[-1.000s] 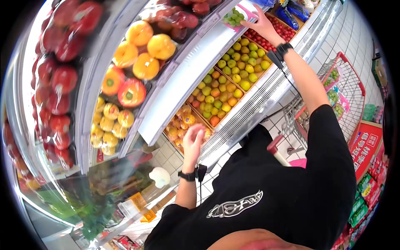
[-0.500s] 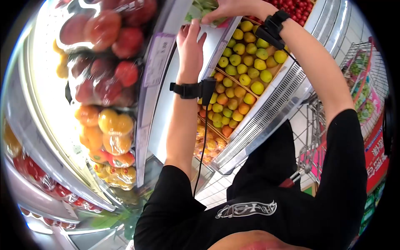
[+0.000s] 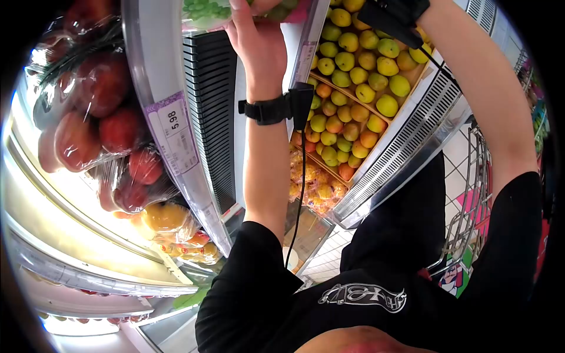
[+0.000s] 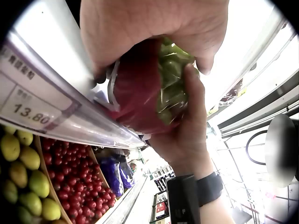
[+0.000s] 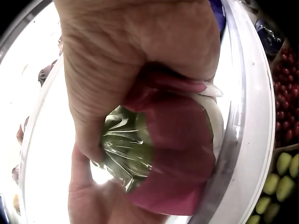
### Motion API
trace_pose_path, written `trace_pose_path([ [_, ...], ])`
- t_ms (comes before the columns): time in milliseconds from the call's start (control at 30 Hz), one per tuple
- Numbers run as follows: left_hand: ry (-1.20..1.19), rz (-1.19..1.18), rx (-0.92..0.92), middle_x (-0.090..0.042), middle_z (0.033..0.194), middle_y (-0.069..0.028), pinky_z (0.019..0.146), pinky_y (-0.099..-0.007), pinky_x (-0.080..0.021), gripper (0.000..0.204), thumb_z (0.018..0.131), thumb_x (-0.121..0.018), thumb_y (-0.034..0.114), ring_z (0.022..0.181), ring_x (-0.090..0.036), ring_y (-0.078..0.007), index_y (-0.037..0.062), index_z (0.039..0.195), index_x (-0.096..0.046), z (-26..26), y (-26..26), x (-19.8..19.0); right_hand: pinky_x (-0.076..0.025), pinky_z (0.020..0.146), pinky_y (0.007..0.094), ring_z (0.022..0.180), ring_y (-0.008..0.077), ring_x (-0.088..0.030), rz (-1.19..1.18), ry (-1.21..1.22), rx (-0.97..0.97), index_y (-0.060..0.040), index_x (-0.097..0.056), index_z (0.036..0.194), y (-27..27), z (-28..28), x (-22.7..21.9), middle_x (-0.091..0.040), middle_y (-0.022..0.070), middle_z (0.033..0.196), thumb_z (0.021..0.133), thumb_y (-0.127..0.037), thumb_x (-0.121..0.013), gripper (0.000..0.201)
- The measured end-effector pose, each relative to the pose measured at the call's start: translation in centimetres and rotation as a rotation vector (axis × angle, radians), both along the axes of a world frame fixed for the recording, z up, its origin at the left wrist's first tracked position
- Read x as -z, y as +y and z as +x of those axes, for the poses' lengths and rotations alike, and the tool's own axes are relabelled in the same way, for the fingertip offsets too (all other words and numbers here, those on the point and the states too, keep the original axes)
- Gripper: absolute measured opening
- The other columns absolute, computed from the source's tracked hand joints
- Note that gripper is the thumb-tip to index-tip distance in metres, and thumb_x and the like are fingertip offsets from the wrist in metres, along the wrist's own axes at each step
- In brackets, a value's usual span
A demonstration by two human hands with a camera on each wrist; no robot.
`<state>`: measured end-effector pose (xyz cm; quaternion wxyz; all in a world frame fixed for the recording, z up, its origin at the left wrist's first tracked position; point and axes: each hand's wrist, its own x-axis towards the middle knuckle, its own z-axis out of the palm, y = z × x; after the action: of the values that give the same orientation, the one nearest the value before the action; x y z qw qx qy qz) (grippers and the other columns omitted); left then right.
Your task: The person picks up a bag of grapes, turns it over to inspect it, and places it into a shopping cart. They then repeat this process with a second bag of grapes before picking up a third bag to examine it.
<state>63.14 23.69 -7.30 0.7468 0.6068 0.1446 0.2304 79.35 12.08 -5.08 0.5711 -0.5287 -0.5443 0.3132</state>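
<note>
Both hands grip a bag of green grapes with a pink panel [image 4: 140,91] [image 5: 177,154], one from each side. In the left wrist view the left hand [image 4: 154,23] arches over its upper side, and the right hand [image 4: 187,135] wraps the lower right. The right wrist view has the right hand [image 5: 140,42] curled over the top and the left hand [image 5: 103,200] below. At the head view's top edge, the left hand [image 3: 259,50] is beside green grapes in clear wrap [image 3: 206,10]; the right hand is mostly cut off there.
Wrapped red fruit [image 3: 88,129] lies on the shelf at left, behind a price label [image 3: 175,132]. Crates of yellow-green fruit [image 3: 365,59] stand below the shelf edge. Small red fruit [image 4: 74,182] sits beside blue packages [image 4: 112,175]. A wire cart [image 3: 471,200] is at right.
The left hand has risen from beside the lower crates to the grape bag and now grips it with the right hand. The head view has shifted closer to the shelf and its label.
</note>
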Motion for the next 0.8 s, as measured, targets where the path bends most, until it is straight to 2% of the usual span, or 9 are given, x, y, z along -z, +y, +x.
trace_pose_path([
  [67,-0.003,0.02,0.075,-0.048,0.134,-0.0064,0.105,-0.0415,-0.039,0.058,0.099,-0.054,0.047,0.124,-0.047,-0.0225,0.0158,0.144,-0.035,-0.9,0.1,-0.5,-0.052,0.085,0.0336,0.097,0.0258,-0.064,0.027,0.028,-0.039,-0.0011,-0.047,0.133,-1.0,0.0,-0.5,-0.067,0.0158,0.108,0.071,-0.036,-0.079,0.078],
  [167,-0.053,-0.061,-0.08,-0.05,0.129,-0.0036,0.104,-0.0404,-0.04,0.056,0.099,-0.062,0.026,0.119,-0.049,-0.018,0.017,0.143,-0.029,-2.4,-3.2,-2.0,-0.048,0.091,0.0298,0.104,0.0185,-0.058,0.105,0.341,-0.124,0.0021,-0.045,0.132,-1.5,-1.7,-0.9,-0.063,0.0112,0.116,0.078,-0.029,-0.078,0.07],
  [200,-0.049,-0.05,-0.139,-0.05,0.128,-0.0048,0.096,-0.0377,-0.047,0.067,0.097,-0.064,0.022,0.116,-0.051,-0.0174,0.0174,0.147,-0.022,-2.9,-4.4,-2.8,-0.045,0.095,0.0289,0.108,0.016,-0.056,0.103,0.534,-0.237,0.0031,-0.042,0.137,-2.9,-2.5,-1.9,-0.061,0.0092,0.121,0.082,-0.024,-0.078,0.072],
  [300,0.107,-0.164,-0.228,-0.051,0.125,-0.0069,0.084,-0.0335,-0.052,0.07,0.093,-0.069,0.02,0.111,-0.054,-0.0166,0.0162,0.145,-0.023,-5.4,-7.8,-5.3,-0.042,0.101,0.0294,0.119,0.0171,-0.051,0.088,0.667,-0.169,0.0026,-0.033,0.145,-4.5,-6.2,0.0,-0.054,0.0108,0.133,0.088,-0.018,-0.071,0.072],
  [333,0.114,-0.205,-0.24,-0.051,0.123,-0.0096,0.075,-0.0294,-0.054,0.071,0.09,-0.072,0.017,0.107,-0.055,-0.0169,0.0137,0.142,-0.024,-6.3,-8.8,-5.4,-0.043,0.103,0.0327,0.123,0.0198,-0.051,0.006,0.6,-0.077,-0.0015,-0.033,0.147,-5.9,-7.9,0.5,-0.053,0.0127,0.135,0.086,-0.027,-0.074,0.078],
  [367,0.126,-0.206,-0.242,-0.05,0.125,-0.0117,0.083,-0.0316,-0.053,0.067,0.09,-0.072,0.015,0.11,-0.054,-0.0194,0.0108,0.139,-0.026,-7.4,-9.7,-5.0,-0.044,0.106,0.0359,0.127,0.0226,-0.051,-0.081,0.535,0.008,-0.0057,-0.033,0.149,-7.3,-9.5,0.9,-0.053,0.0147,0.137,0.084,-0.036,-0.076,0.084],
  [500,0.142,-0.294,-0.264,-0.046,0.131,-0.0131,0.098,-0.0361,-0.048,0.068,0.087,-0.072,0.006,0.119,-0.051,-0.0224,0.0078,0.139,-0.027,-11.5,-14.4,-5.6,-0.045,0.104,0.0349,0.12,0.0208,-0.055,-0.097,0.724,0.173,-0.0033,-0.033,0.149,-11.9,-15.8,0.8,-0.055,0.0119,0.135,0.083,-0.028,-0.077,0.083],
  [633,0.224,-0.276,-0.195,-0.053,0.124,-0.01,0.095,-0.0315,-0.048,0.059,0.087,-0.072,0.004,0.112,-0.055,-0.0174,0.0039,0.135,-0.036,-17.9,-18.2,-7.0,-0.043,0.106,0.0342,0.124,0.0187,-0.051,-0.205,1.0,0.162,-0.004,-0.032,0.148,-17.6,-22.5,-2.7,-0.053,0.0115,0.135,0.084,-0.024,-0.077,0.082],
  [800,0.188,-0.194,-0.169,-0.054,0.125,-0.0104,0.096,-0.0313,-0.05,0.062,0.084,-0.075,0.005,0.113,-0.057,-0.0171,0.0026,0.133,-0.037,-26.7,-23.8,-10.6,-0.04,0.108,0.035,0.13,0.0201,-0.046,-0.215,0.809,0.179,-0.0038,-0.02,0.153,-23.4,-30.4,-7.1,-0.044,0.0116,0.143,0.083,-0.015,-0.075,0.09],
])
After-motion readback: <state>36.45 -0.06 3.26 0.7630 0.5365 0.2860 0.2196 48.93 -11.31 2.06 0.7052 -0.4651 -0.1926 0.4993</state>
